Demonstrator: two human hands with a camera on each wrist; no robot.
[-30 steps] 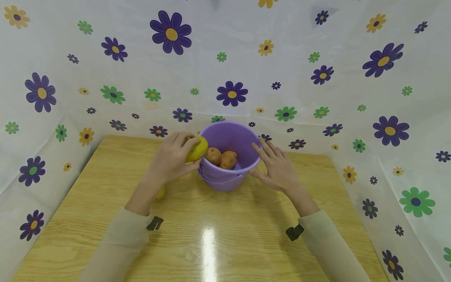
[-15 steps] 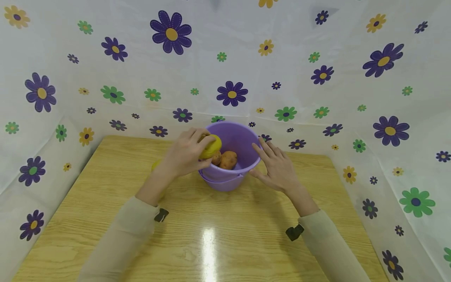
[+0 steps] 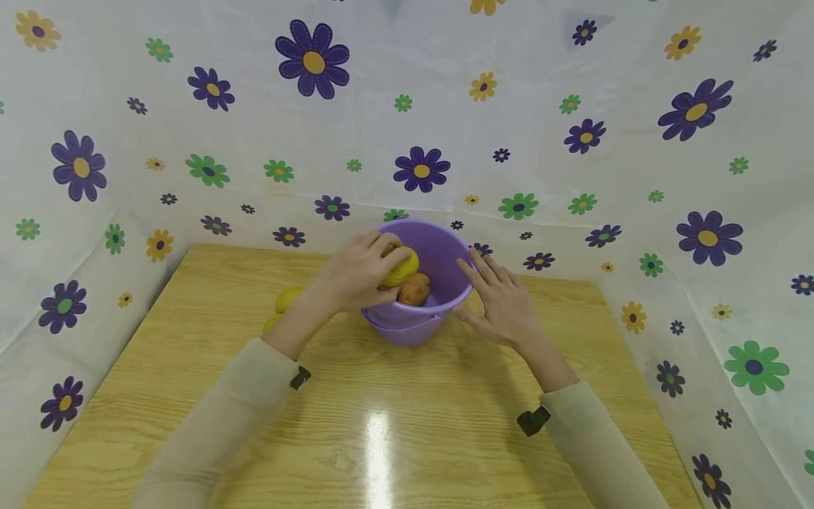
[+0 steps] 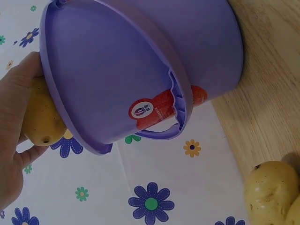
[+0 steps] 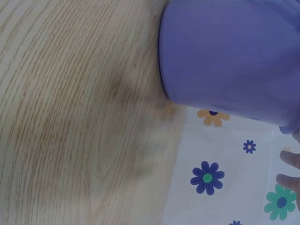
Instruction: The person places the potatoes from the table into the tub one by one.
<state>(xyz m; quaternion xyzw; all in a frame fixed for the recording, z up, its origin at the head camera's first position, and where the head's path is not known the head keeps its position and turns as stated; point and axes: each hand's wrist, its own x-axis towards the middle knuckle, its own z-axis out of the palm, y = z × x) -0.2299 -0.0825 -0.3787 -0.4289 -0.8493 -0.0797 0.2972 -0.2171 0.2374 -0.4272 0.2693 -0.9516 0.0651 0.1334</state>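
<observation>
Hands at opposite edges of bucket

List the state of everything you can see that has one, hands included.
Bucket: standing on the table, open-topped
Handle: lowered along the side
Potato: inside
Held fruit: at the mouth, in the left hand
Loose fruits: two visible, lying down
Left hand: gripping
Right hand: fingers extended at the rim

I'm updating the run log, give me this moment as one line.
left hand: holds yellow fruit at mouth of purple bucket; right hand: at bucket's rim; in bucket: potato; on table: two more yellow fruits
</observation>
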